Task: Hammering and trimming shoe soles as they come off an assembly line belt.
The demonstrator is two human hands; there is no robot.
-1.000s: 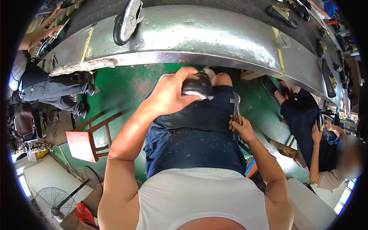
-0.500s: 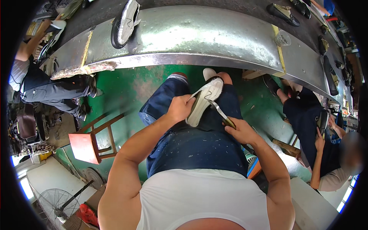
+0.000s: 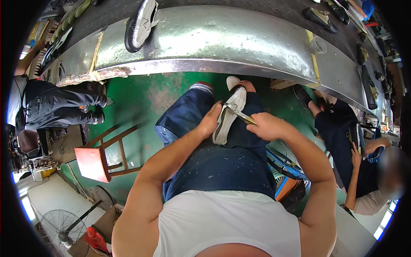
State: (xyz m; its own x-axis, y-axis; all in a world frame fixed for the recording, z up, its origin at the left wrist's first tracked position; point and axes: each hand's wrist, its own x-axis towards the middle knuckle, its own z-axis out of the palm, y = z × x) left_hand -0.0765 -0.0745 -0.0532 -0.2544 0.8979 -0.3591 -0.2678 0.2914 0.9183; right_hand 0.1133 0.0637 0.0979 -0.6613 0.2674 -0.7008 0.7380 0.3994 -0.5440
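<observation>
A white shoe [image 3: 221, 130] with a dark edge rests across my lap, its far end tipped up between my knees. My left hand [image 3: 210, 119] is closed on the shoe's left edge. In my closed right hand [image 3: 269, 127] is a metal hand tool [image 3: 242, 115] with a yellowish handle. Its shaft crosses over the shoe and its tip meets the left rim of the opening, close to my left fingers. The exact shape of the tip is too small to tell.
Ahead runs a metal-faced bench [image 3: 222, 38] bearing a white shoe with a black sole [image 3: 141, 26] and a clear cup [image 3: 317, 44]. A red stool [image 3: 92, 164] stands left, a fan [image 3: 60, 229] behind it. Co-workers sit at right [image 3: 336, 141] and stand left [image 3: 64, 103].
My right hand has risen and moved in, bringing the tool's tip to the shoe's left rim. My left hand has shifted slightly up and right along the shoe.
</observation>
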